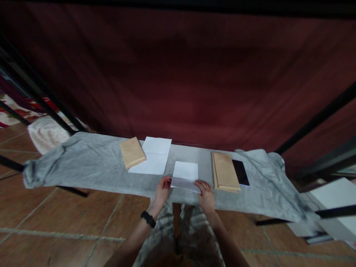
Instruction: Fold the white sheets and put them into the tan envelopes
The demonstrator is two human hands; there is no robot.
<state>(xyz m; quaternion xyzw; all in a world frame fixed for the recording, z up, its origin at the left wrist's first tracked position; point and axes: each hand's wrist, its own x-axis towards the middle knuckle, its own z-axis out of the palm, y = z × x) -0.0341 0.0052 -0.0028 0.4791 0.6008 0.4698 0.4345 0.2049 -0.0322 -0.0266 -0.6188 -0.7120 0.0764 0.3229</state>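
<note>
A white sheet of paper (pixel 185 171) lies in front of me on the grey cloth, its near part folded up and shaded. My left hand (pixel 163 185) grips the left end of that folded edge, fingers closed on it. At the opposite end, my right hand (pixel 205 192) has its fingers pressed on the paper's right corner. Left of the hands are larger white sheets (pixel 155 154) with a crease across them. A small stack of brown envelopes (pixel 132 152) overlaps their left side. To the right, a thicker pile of brown envelopes (pixel 226 170) lies beside a dark phone (pixel 240 172).
The grey cloth (pixel 91 159) covers a long narrow bench, bunched at both ends. Behind it hangs a dark red panel (pixel 178 92). Black metal bars (pixel 319 118) stand at the sides. A white box-like object (pixel 336 204) is at right, above a tiled floor (pixel 111 218).
</note>
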